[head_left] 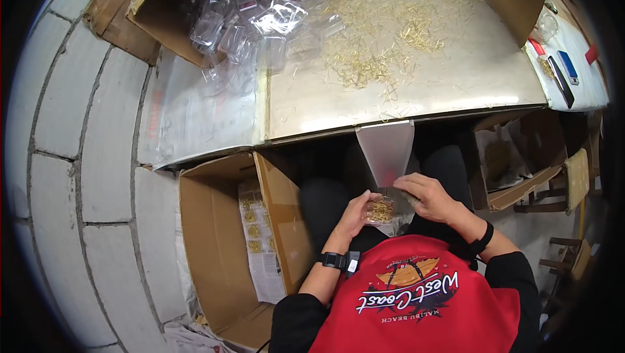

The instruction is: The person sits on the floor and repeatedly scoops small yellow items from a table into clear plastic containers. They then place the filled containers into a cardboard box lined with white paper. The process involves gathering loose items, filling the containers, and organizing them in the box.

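Note:
My left hand is closed around a small clear plastic box filled with thin gold-coloured wire pieces, held low over my lap. Just to its right, my right hand has its fingers pinched together beside the lower end of a translucent white chute. Whether these fingers grip the chute's edge or some small piece is too small to tell. The chute slopes down from the table's front edge toward the box. Many loose gold wire pieces lie scattered over the table above it.
A heap of clear plastic boxes spills from a cardboard carton at the back left. On the left floor, an open carton holds filled boxes on newspaper. Another carton stands right. A blue box and a dark phone-like object lie far right.

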Tool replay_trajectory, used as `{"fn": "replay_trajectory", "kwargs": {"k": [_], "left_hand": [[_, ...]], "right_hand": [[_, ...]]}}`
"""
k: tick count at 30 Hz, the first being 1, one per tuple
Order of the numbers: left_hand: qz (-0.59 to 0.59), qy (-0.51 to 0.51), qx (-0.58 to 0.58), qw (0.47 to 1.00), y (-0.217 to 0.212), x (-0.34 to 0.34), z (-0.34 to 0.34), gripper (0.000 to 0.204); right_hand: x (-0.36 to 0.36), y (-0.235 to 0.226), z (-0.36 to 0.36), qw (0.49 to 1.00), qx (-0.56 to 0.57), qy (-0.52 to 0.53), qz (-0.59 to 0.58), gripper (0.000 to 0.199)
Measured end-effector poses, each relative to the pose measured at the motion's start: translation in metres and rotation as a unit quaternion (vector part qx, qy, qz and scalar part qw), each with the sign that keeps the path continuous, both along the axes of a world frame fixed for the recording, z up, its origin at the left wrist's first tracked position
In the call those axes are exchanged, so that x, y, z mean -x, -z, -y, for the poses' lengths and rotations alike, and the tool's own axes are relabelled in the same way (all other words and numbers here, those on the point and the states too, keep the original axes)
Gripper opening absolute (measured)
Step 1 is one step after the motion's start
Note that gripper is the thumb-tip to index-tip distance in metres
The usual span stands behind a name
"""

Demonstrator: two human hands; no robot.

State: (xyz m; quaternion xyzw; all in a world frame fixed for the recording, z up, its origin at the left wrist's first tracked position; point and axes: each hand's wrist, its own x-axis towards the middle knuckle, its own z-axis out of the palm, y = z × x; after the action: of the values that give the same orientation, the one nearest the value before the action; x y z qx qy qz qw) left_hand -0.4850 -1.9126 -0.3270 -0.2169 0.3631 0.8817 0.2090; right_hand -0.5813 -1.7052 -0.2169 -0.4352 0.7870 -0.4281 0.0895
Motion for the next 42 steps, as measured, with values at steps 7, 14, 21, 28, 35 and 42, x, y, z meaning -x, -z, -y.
{"fn": "replay_trajectory", "kwargs": {"k": [7, 14, 21, 28, 35, 42], "left_hand": [[-0.081, -0.01, 0.038, 0.996, -0.074, 0.015, 0.022, 0.043], [-0.123, -0.054, 0.091, 0.987, -0.126, 0.034, 0.023, 0.048], [-0.115, -0.063, 0.119, 0.984, -0.135, 0.04, 0.001, 0.047], [-0.146, -0.007, 0.096, 0.985, -0.126, 0.036, -0.006, 0.044], [-0.109, -0.101, 0.099, 0.984, -0.128, 0.033, -0.011, 0.044], [-0.106, -0.135, 0.115, 0.978, -0.124, 0.034, -0.011, 0.041]], "right_hand": [[-0.006, -0.013, 0.029, 0.998, -0.014, -0.009, -0.059, 0.044], [-0.01, -0.039, 0.049, 0.978, -0.051, -0.008, -0.202, 0.055], [0.011, -0.045, 0.035, 0.99, 0.079, 0.077, -0.082, 0.039], [0.028, -0.045, 0.05, 0.981, 0.078, 0.04, 0.174, 0.015], [0.02, -0.037, 0.049, 0.989, 0.115, 0.062, -0.065, 0.016], [0.011, -0.038, 0.043, 0.989, 0.109, 0.059, -0.077, 0.036]]}}
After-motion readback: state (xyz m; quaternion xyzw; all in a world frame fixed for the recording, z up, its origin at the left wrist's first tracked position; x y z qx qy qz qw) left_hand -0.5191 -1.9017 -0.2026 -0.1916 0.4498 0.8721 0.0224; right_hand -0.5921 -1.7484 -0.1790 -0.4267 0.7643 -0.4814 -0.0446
